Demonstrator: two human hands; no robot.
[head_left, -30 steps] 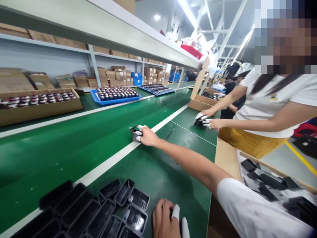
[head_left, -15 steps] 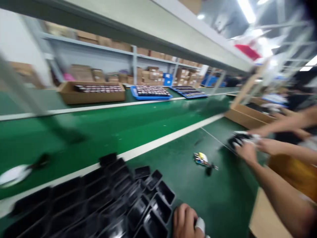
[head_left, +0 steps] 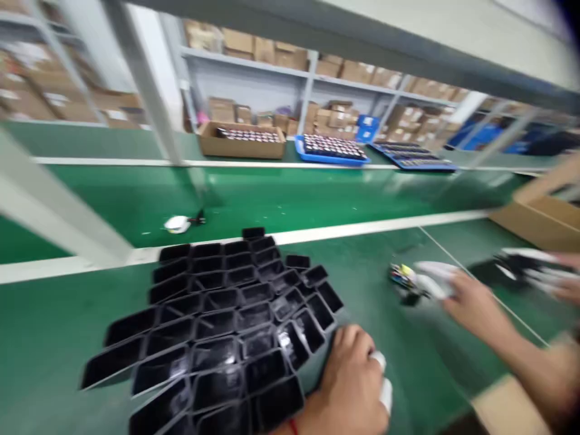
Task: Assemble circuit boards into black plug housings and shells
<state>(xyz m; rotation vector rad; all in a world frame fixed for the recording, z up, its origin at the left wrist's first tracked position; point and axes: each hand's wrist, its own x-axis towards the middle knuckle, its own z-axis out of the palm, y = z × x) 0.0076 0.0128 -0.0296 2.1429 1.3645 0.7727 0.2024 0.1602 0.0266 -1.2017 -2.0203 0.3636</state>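
Your left hand [head_left: 351, 386] sits at the lower centre of the frame, fingers curled, with white finger cots on two of them. It rests against the right edge of the cluster of open black plastic rectangular shells [head_left: 226, 314] that spreads over the green bench mat [head_left: 399, 356]. Whether it grips one of them cannot be told.

Your right hand [head_left: 471, 302] reaches in from the lower right. Its white-capped fingertips [head_left: 430, 279] are at the small yellow-and-green electronic part [head_left: 401, 277] lying on the mat right of the shells. Motion blur hides whether the fingers have closed on it.

At the right edge, a co-worker's hand [head_left: 539, 269] is on a dark object. A small white oval piece [head_left: 177, 224] lies on the green conveyor belt [head_left: 290, 199] left of centre. Behind the belt stand a brown cardboard box [head_left: 242, 140] and a blue plastic tray [head_left: 330, 150], both filled with dark parts.
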